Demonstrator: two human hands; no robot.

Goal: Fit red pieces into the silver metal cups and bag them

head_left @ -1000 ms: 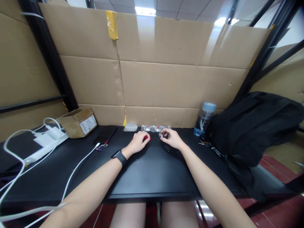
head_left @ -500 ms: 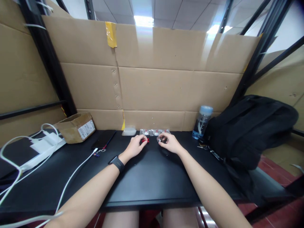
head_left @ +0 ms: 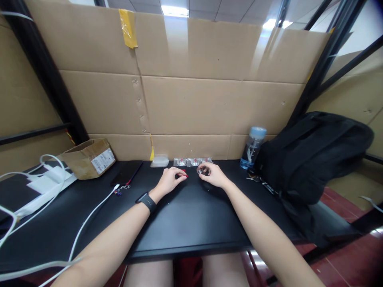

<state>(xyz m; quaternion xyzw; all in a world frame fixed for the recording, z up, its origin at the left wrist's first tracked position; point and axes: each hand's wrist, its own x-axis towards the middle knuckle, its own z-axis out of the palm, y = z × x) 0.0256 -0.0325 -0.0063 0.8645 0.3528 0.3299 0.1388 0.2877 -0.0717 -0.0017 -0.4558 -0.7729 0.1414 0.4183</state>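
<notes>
My left hand (head_left: 169,180) is closed around a small red piece (head_left: 184,174), pinched between thumb and fingers; its exact kind is too small to tell. In my right hand (head_left: 214,174) is a small clear round piece (head_left: 199,171), held at the fingertips. The hands hover low over the black table (head_left: 185,215), a short gap apart. Just behind them lies a strip of clear packets (head_left: 194,162) with round items and red marks inside. A clear plastic box (head_left: 160,161) sits to the left of that strip.
An open cardboard box (head_left: 89,159), a dark phone (head_left: 128,173) with a white cable (head_left: 91,215), and a white power strip (head_left: 48,195) are on the left. At right stand a water bottle (head_left: 253,147) and a black backpack (head_left: 314,159), with keys (head_left: 253,177) beside them. A cardboard wall (head_left: 191,103) closes the back.
The view has tilted and shifted slightly, so the whole scene sits a little higher and further left. Both hands keep their holds, with the left fingers turned slightly around the red piece.
</notes>
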